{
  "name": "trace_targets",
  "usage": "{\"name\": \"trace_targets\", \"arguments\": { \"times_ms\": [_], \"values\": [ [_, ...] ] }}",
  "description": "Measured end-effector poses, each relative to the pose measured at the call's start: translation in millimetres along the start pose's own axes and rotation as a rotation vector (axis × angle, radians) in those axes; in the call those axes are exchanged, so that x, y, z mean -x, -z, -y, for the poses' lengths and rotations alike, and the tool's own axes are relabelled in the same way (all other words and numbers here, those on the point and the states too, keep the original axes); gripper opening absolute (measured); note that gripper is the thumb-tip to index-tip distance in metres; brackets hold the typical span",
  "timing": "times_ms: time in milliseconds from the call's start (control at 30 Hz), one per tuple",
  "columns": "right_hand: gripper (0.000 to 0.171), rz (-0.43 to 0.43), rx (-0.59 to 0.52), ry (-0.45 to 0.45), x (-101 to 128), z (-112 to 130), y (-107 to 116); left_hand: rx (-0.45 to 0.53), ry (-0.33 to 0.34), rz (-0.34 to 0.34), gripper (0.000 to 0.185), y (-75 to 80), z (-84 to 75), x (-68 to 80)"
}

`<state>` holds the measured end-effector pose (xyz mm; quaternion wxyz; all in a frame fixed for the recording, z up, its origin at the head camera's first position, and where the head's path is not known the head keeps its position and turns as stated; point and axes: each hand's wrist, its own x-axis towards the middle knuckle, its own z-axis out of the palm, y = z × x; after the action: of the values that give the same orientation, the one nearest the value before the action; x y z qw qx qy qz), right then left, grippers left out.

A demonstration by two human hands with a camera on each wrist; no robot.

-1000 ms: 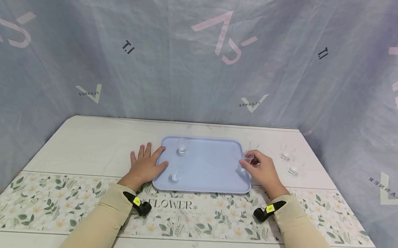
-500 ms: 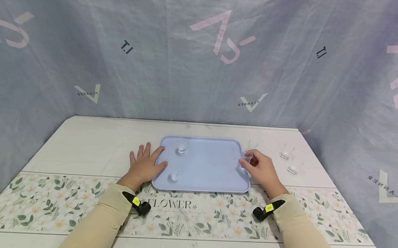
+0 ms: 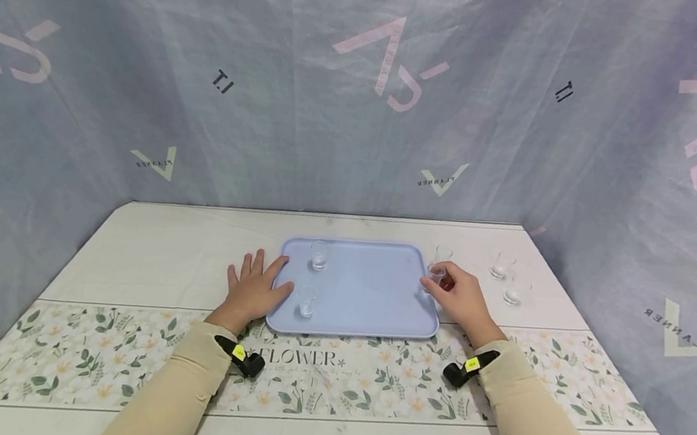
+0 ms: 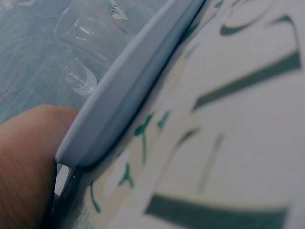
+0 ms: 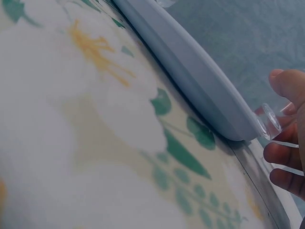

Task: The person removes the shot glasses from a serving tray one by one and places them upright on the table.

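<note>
The left hand (image 3: 253,291) lay flat, fingers spread, against the blue tray (image 3: 365,297) (two glasses stood on it). The right hand (image 3: 462,302) pinched a small glass (image 3: 435,275) at the tray's right edge. The glass looked slippery and could tip over there.

six small clear glasses (image 3: 319,255) in all, two on the one blue tray (image 3: 371,305), four off it; two hands (image 3: 253,291).

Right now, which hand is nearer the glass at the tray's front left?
Left. The left hand lies flat at the tray's left edge, just beside that glass. The right hand is across the tray, pinching another glass.
</note>
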<state>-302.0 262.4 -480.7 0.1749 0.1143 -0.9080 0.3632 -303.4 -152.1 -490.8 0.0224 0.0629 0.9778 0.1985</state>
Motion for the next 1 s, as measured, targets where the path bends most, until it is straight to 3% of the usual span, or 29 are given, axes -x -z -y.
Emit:
{"name": "trace_targets", "arguments": {
  "times_ms": [1000],
  "values": [
    [0.025,0.011,-0.011,0.025,3.0,-7.9,5.0,0.021,0.002,0.004,0.072,3.6,-3.7,3.7]
  ]
}}
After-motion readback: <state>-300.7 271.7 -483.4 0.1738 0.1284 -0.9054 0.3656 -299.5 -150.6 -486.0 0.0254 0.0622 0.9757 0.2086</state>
